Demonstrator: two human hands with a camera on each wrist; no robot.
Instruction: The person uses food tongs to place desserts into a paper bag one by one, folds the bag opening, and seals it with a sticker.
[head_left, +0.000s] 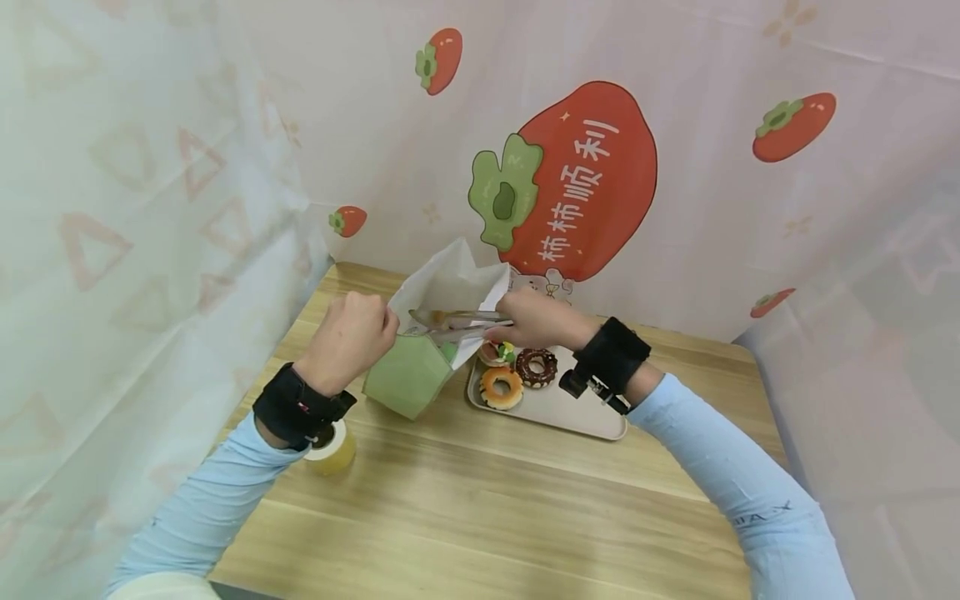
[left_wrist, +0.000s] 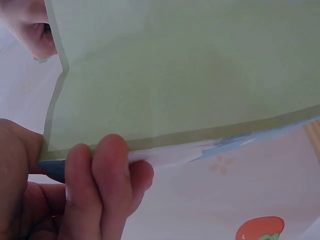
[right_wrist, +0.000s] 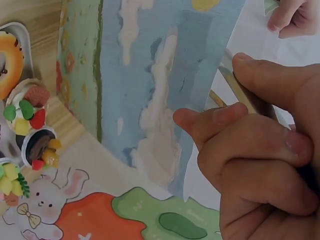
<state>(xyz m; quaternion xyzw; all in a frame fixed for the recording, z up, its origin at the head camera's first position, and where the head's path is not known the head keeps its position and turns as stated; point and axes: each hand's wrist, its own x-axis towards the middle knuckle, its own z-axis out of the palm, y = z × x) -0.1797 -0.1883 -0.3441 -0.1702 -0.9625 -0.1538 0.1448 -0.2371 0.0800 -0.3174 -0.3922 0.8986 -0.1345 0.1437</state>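
A paper bag (head_left: pixel 408 375) stands on the table with its white inside showing at the open top. One side is plain green; another face, in the right wrist view, carries a blue sky and white clouds (right_wrist: pixel 155 120). My left hand (head_left: pixel 352 342) pinches the bag's rim, thumb on one side and fingers (left_wrist: pixel 111 170) on the other. My right hand (head_left: pixel 542 318) holds metal cutlery (head_left: pixel 457 317) by one end across the bag's mouth. One piece looks silver, another golden; their exact kinds are partly hidden by the fingers and the bag.
Right of the bag, a pale tray (head_left: pixel 570 415) bears a chocolate doughnut (head_left: pixel 537 367), a plain doughnut (head_left: pixel 501 388) and small fruit tarts (right_wrist: pixel 31 107). A yellow tape roll (head_left: pixel 333 450) stands below my left wrist. Printed curtains (head_left: pixel 375 108) surround the wooden table (head_left: pixel 450 517).
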